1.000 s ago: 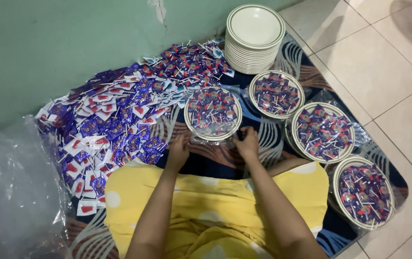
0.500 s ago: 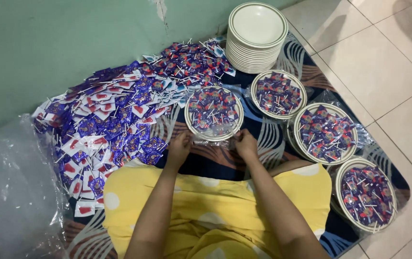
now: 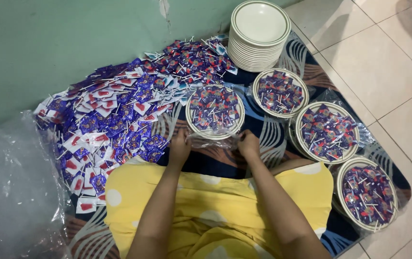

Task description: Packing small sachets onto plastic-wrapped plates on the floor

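Big patterned mat (image 3: 268,139) on the floor. Huge pile of purple sweet packets (image 3: 119,120) along the mat's left edge, by the wall. Tall stack of white plates (image 3: 258,29) at the top edge. Three filled plates (image 3: 328,132) down the right edge. One wrapped plate of sweets (image 3: 214,111) mid-mat. Left hand (image 3: 181,146) and right hand (image 3: 248,143) both pinching its clear plastic wrap (image 3: 213,140) at the near rim.

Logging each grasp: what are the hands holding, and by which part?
Both hands, left and right, grip the clear plastic wrap at the near edge of the candy-filled plate.
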